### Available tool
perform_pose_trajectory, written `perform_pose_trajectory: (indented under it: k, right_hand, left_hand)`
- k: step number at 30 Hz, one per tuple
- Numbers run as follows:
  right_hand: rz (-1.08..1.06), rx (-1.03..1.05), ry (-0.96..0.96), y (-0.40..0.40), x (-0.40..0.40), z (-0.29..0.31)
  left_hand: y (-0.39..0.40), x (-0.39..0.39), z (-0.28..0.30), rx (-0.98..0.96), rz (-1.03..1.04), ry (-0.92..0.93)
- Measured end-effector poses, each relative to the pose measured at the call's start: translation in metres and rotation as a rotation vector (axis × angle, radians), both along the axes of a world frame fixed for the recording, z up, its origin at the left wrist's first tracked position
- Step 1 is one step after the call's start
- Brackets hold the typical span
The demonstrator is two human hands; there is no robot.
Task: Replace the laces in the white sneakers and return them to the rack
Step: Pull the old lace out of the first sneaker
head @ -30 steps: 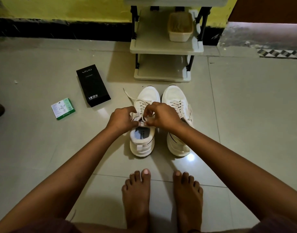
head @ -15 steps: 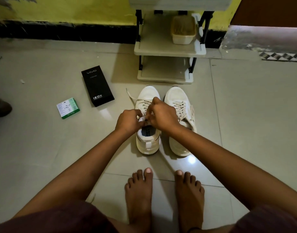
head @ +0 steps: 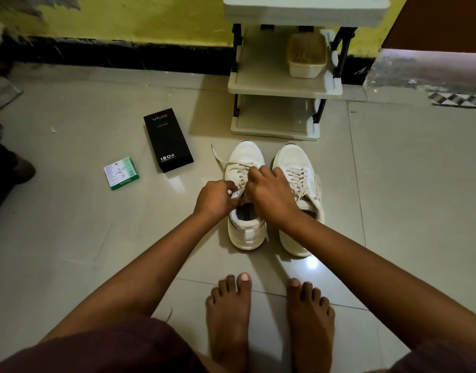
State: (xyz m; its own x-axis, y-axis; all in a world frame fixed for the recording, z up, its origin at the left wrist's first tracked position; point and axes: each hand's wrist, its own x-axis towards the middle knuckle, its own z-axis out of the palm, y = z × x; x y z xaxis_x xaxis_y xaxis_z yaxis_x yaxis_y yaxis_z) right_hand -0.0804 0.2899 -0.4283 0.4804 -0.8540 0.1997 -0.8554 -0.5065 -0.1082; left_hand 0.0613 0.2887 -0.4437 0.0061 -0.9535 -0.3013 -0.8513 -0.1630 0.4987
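Observation:
Two white sneakers stand side by side on the tiled floor, toes toward the rack. My left hand (head: 216, 199) and my right hand (head: 269, 195) meet over the tongue of the left sneaker (head: 246, 227), both pinching its white lace (head: 238, 170) near the top eyelets. A loose lace end trails off the toe to the left. The right sneaker (head: 293, 162) is laced, with its lace ends hanging over its right side. The white shoe rack (head: 282, 87) stands just beyond the toes.
A cream tub (head: 306, 60) sits on the rack's middle shelf. On the floor to the left lie a black phone box (head: 168, 140) and a small green-and-white packet (head: 121, 173). My bare feet (head: 269, 319) are close behind the sneakers. A dark object sits at the left edge.
Both hands stayed pinched at the left sneaker's lace and drew closer together. My right hand now reaches further over the tongue. The view shifted slightly.

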Motion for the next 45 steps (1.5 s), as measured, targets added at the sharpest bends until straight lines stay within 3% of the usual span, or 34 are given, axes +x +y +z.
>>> perform_pose_trajectory:
  k: [3, 5, 7, 9, 13, 16, 18, 20, 22, 23, 25, 27, 28, 31, 33, 39, 40, 42, 44, 45]
  right_hand:
    - [-0.192, 0.577, -0.688, -0.005, -0.003, 0.014]
    - [-0.215, 0.811, -1.089, -0.003, -0.001, 0.019]
    - [-0.227, 0.894, -1.233, 0.003, 0.0, 0.019]
    - [-0.243, 0.781, -1.095, 0.004, -0.004, 0.015]
    - [-0.032, 0.213, -0.129, -0.002, -0.018, -0.01]
    - [0.033, -0.055, 0.131, 0.002, -0.013, -0.012]
    - [0.008, -0.081, 0.062, 0.001, -0.009, -0.009]
    - [-0.019, 0.015, -0.225, -0.003, -0.001, 0.008]
    - [0.102, 0.206, -0.455, -0.009, 0.01, 0.032]
    - [0.188, 0.229, -0.388, -0.014, 0.014, 0.04]
    - [0.161, 0.312, -0.337, -0.021, 0.015, 0.048]
    - [0.026, 0.319, -0.362, -0.023, 0.005, 0.042]
    - [-0.013, 0.323, -0.316, -0.021, -0.001, 0.036]
    - [0.028, 0.302, -0.035, -0.01, -0.014, 0.015]
    - [0.076, 0.233, 0.066, -0.007, -0.018, 0.01]
    - [0.163, 0.1, 0.155, -0.007, -0.011, 0.009]
    - [0.128, 0.132, 0.06, -0.009, -0.01, 0.007]
    - [-0.012, 0.317, -0.373, -0.01, -0.01, 0.019]
    - [-0.046, 0.629, -0.822, -0.01, -0.007, 0.033]
    - [-0.053, 0.692, -0.933, -0.011, -0.005, 0.036]
  left_hand:
    - [0.001, 0.002, 0.001, -0.033, -0.018, -0.034]
    - [0.002, 0.002, 0.003, -0.042, -0.031, -0.05]
    - [0.003, -0.001, 0.003, -0.051, -0.047, -0.054]
    - [0.002, -0.004, 0.004, -0.038, -0.054, -0.048]
    - [-0.004, -0.005, 0.007, -0.052, -0.123, -0.084]
    - [0.0, -0.006, 0.007, -0.073, -0.172, -0.109]
    - [-0.004, -0.006, 0.004, -0.061, -0.143, -0.072]
    - [-0.003, -0.009, 0.004, -0.068, -0.05, 0.021]
    - [0.012, -0.013, -0.014, -0.033, 0.091, 0.168]
    - [0.028, -0.019, -0.025, -0.01, 0.099, 0.151]
    - [0.069, 0.005, -0.042, 0.035, 0.2, 0.136]
    - [0.129, 0.005, -0.065, 0.069, 0.071, 0.2]
    - [0.141, 0.007, -0.067, 0.061, -0.07, 0.044]
    - [0.05, 0.005, -0.024, -0.198, -0.217, -0.24]
    - [0.004, -0.006, -0.015, -0.078, -0.062, -0.048]
    - [0.003, -0.005, -0.007, -0.077, -0.082, -0.054]
    - [0.004, -0.006, -0.004, -0.083, -0.092, -0.049]
    - [0.002, -0.005, -0.001, -0.086, -0.064, 0.055]
    - [0.008, -0.006, 0.003, -0.121, -0.015, 0.112]
    - [0.009, -0.007, 0.002, -0.119, -0.016, 0.104]
